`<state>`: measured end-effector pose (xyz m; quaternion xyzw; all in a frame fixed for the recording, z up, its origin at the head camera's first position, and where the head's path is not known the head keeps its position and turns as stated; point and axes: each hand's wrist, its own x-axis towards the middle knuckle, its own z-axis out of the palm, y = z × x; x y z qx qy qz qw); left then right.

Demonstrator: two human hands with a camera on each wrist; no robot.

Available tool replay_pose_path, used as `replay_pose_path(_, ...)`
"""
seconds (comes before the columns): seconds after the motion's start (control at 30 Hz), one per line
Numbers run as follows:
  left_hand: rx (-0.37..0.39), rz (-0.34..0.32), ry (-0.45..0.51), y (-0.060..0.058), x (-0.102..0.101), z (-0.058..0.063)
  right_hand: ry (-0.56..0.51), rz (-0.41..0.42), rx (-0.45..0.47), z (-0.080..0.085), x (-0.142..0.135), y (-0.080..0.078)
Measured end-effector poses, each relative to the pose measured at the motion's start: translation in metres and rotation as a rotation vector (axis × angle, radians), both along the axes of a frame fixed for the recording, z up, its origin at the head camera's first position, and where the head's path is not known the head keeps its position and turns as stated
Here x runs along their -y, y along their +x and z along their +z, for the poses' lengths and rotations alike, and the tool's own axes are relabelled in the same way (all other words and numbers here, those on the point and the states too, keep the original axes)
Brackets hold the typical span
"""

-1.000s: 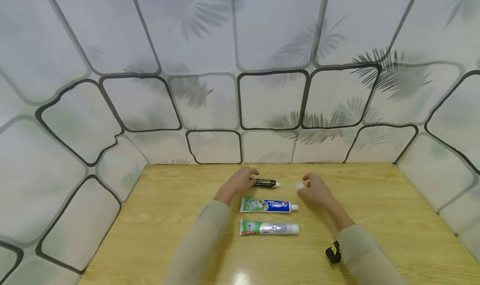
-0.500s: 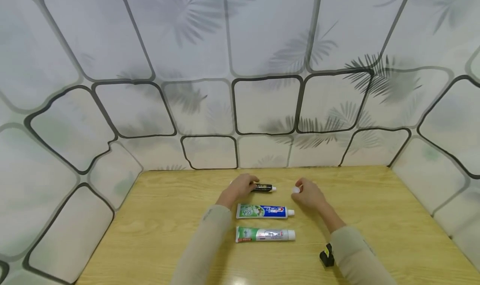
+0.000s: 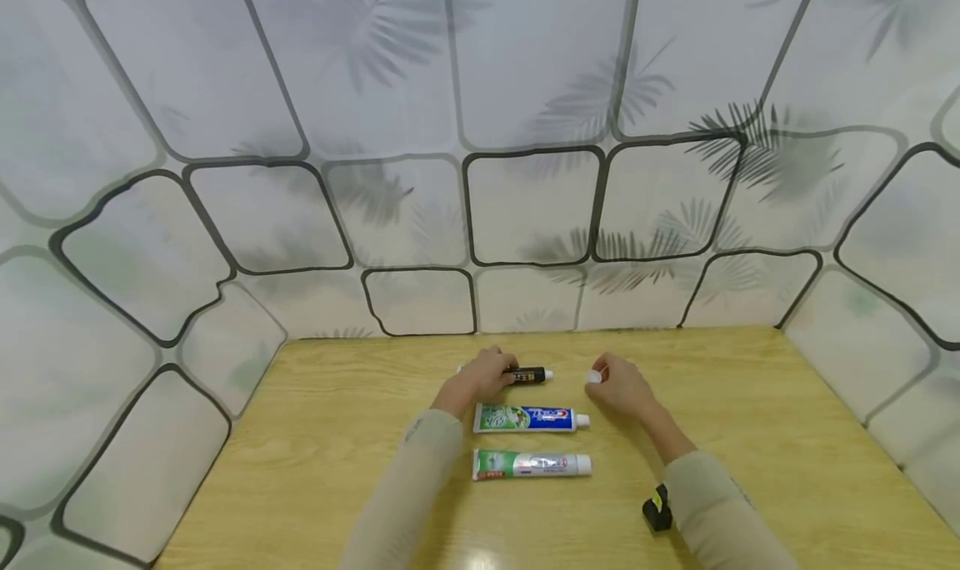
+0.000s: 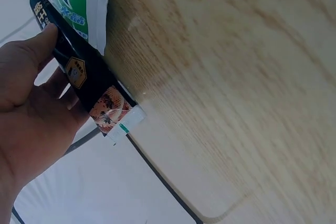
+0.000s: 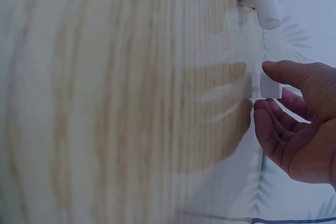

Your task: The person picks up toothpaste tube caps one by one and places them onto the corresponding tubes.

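My left hand (image 3: 482,377) grips a black toothpaste tube (image 3: 530,376) at the back of the table, its white nozzle pointing right. In the left wrist view the thumb lies across the black tube (image 4: 79,72), whose crimped end faces the camera. Farther right, my right hand (image 3: 626,387) pinches a small white cap (image 3: 593,377), apart from the nozzle. The right wrist view has the cap (image 5: 270,86) between thumb and fingers. Nearer me lie a green-and-blue toothpaste tube (image 3: 525,418) and a green-and-silver toothpaste tube (image 3: 534,464), both with white ends to the right.
A small black object with a yellow mark (image 3: 657,512) sits beside my right sleeve (image 3: 708,503); its kind is unclear. The wooden table (image 3: 300,470) ends at a patterned backdrop (image 3: 420,212) behind and at both sides.
The head view has shifted slightly. My left fingers have come down on the black tube, and its gold lettering shows more. The right fingers have settled around the cap. The other tubes stay put.
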<state>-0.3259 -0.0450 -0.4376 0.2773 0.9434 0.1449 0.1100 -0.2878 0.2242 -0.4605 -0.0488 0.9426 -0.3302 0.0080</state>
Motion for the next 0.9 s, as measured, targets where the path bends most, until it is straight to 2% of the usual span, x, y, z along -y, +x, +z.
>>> replay_pose_path(0.17,-0.040,-0.011,-0.063,0.002,-0.003,0.002,-0.001,-0.002,-0.008,0.003,0.001,0.002)
replay_pose_path(0.33,-0.006,0.021,-0.056,0.007,-0.002,0.003,-0.016,0.004,-0.006,0.008,0.005,0.006)
replay_pose_path(0.47,0.016,0.033,0.000,0.010,0.003,0.002,-0.030,0.011,-0.014,0.012,0.008,0.011)
replay_pose_path(0.63,-0.045,0.013,0.067,0.015,0.012,0.003,-0.044,0.005,-0.044,0.015,0.008,0.018)
replay_pose_path(0.9,-0.087,-0.061,0.309,0.030,0.016,0.011,-0.090,-0.002,-0.067,0.018,0.009,0.030)
